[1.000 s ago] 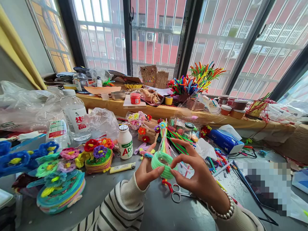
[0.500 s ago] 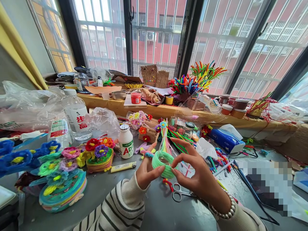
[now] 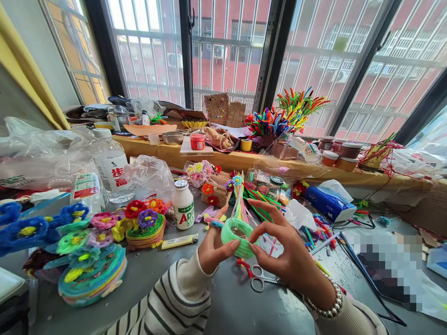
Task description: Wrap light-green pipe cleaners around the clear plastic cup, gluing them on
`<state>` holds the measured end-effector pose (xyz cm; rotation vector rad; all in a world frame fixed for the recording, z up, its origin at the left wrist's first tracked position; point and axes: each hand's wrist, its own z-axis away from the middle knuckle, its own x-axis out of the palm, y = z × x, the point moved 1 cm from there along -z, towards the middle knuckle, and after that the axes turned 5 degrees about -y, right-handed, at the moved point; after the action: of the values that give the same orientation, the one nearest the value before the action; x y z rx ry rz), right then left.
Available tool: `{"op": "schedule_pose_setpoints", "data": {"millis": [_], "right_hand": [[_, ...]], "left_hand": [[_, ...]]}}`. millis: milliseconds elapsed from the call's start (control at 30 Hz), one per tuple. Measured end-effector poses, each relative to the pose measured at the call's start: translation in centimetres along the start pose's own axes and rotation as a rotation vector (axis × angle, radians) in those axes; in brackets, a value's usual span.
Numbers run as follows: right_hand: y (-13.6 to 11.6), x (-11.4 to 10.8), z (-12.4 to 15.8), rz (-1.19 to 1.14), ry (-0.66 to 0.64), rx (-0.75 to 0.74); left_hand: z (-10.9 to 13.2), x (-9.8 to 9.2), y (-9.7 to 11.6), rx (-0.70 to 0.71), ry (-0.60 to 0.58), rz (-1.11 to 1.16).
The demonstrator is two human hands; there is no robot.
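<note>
A mint-green coil of pipe cleaner (image 3: 238, 236), wound into a small ring, is held above the grey table between both hands. My left hand (image 3: 213, 249) pinches its left side with thumb and fingers. My right hand (image 3: 286, 251) grips its right side, index finger arched over the top. Small scissors (image 3: 261, 279) lie on the table just below the hands. A bundle of loose coloured pipe cleaners (image 3: 251, 204) lies just beyond the coil.
Stacked round coasters with pipe-cleaner flowers (image 3: 91, 270) fill the left. A white bottle (image 3: 183, 204), a yellow lighter (image 3: 179, 241), water bottles (image 3: 111, 163), a small basket (image 3: 215, 190), a blue tissue pack (image 3: 328, 202) and jars on the sill (image 3: 344, 156) surround the work area.
</note>
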<state>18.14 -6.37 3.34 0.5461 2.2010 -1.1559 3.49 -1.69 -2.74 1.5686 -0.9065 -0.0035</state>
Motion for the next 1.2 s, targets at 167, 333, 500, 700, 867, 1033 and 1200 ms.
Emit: {"op": "schedule_pose_setpoints", "data": {"millis": [167,333,500,700,867,1033,1200], "right_hand": [[0.03,0.01,0.06,0.009,-0.005,0.006],[0.03,0.10,0.07,0.013,0.000,0.005],[-0.02,0.10,0.08,0.006,-0.006,0.011],[0.19,-0.16,0.01,0.006,-0.014,-0.005],[0.17,-0.22,0.01,0.007,-0.024,-0.005],[0.17,-0.16,0.04,-0.010,-0.035,0.021],[0.11,-0.18,0.02,-0.007,-0.030,0.025]], "left_hand": [[0.03,0.03,0.01,0.013,-0.008,0.011],[0.10,-0.02,0.06,0.005,-0.024,0.007],[0.09,0.00,0.03,-0.009,-0.021,0.028],[0.09,0.07,0.19,-0.022,0.007,0.005],[0.06,-0.01,0.14,-0.008,-0.010,0.002],[0.10,0.07,0.16,-0.013,-0.002,0.006],[0.15,0.21,0.29,-0.028,0.018,0.029]]}}
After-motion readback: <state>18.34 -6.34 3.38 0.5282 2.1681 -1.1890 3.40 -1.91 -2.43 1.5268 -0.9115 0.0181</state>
